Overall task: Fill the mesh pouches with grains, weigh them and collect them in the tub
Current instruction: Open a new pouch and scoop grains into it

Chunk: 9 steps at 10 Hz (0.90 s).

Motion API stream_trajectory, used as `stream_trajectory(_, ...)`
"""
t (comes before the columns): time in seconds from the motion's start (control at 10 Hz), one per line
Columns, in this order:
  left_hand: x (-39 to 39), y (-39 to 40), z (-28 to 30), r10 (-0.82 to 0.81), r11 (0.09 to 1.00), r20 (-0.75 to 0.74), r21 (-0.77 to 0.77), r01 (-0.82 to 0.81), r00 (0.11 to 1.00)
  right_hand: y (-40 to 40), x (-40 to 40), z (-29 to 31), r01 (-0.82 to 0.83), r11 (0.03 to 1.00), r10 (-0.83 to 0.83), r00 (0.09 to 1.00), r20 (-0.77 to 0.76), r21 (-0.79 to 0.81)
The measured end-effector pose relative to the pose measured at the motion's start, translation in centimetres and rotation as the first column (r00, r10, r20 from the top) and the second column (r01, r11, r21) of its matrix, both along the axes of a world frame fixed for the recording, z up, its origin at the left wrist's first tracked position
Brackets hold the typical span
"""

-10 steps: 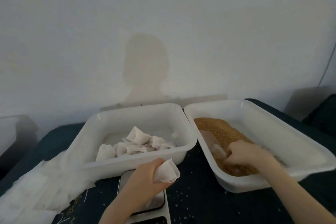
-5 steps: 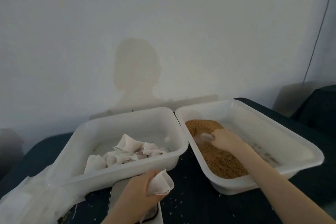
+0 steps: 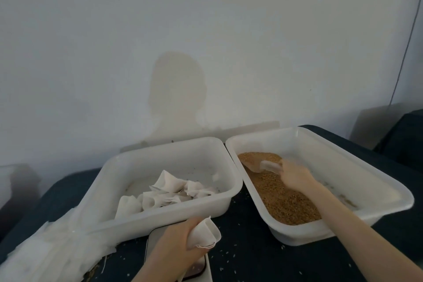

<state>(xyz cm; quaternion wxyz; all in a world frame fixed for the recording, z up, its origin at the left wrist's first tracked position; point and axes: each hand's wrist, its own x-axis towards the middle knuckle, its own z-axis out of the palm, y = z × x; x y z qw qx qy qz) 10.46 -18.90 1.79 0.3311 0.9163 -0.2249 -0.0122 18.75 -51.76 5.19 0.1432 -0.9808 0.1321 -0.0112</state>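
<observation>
1. taking the scale (image 3: 183, 268) at the near edge of the counter (image 3: 247, 256) as the landmark: the left hand (image 3: 176, 247) hovers right over it, its grip curled round a small white pouch (image 3: 204, 233).
2. the pouch's open mouth points up and to the right, toward the grain side; its long axis runs from the palm out to that mouth.
3. beyond the scale and to its right, the right hand (image 3: 295, 176) is down in the grain tub (image 3: 366, 174); its grip is wrapped round a pale scoop (image 3: 263, 165), which is blurred. the scoop's bowl points left and away, resting in the brown grains (image 3: 286, 194).
4. the relation that matters, as i judge it: the pouch lies nearer than the scoop and to its left, so the scoop must come back toward the scale to reach the waiting mouth. the right hand is the one to travel.
5. straight beyond the scale sits the collecting tub (image 3: 160, 162), with a heap of pouches (image 3: 164, 192) in it.
6. left of the scale lies a pile of white mesh (image 3: 45, 249).
7. loose grains dot the counter near the scale.
</observation>
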Motion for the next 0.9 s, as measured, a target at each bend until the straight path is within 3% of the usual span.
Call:
stream_trajectory(0.2, 0.2, 1.4, 0.1, 0.039, 0.996, -0.008, -0.075, -0.040, 0.999, 0.0, -0.9, 0.7, -0.020, 0.978, 0.005, 0.997, 0.073, 0.206)
stream_trajectory(0.4, 0.0, 3.1, 0.6, 0.121, 0.981, -0.017, -0.148, -0.123, 0.992, -0.2, -2.0, 1.6, -0.173, 0.876, 0.090, 0.976, 0.200, 0.450)
stream_trajectory(0.5, -0.1, 4.4, 1.0, 0.181, 0.973, -0.024, -0.141, -0.182, 0.983, 0.7, -3.4, 3.1, -0.292, 0.820, 0.211, 0.954, 0.214, 0.493)
stream_trajectory(0.7, -0.7, 6.9, 1.7, 0.243, 0.950, -0.016, -0.197, -0.241, 0.970, 3.5, -5.4, 5.3, -0.503, 0.669, 0.523, 0.842, 0.133, 0.547)
stream_trajectory(0.9, -1.2, 9.0, 1.5, 0.283, 0.945, -0.007, -0.169, -0.280, 0.959, 5.6, -5.6, 5.4, -0.559, 0.655, 0.664, 0.747, -0.033, 0.509)
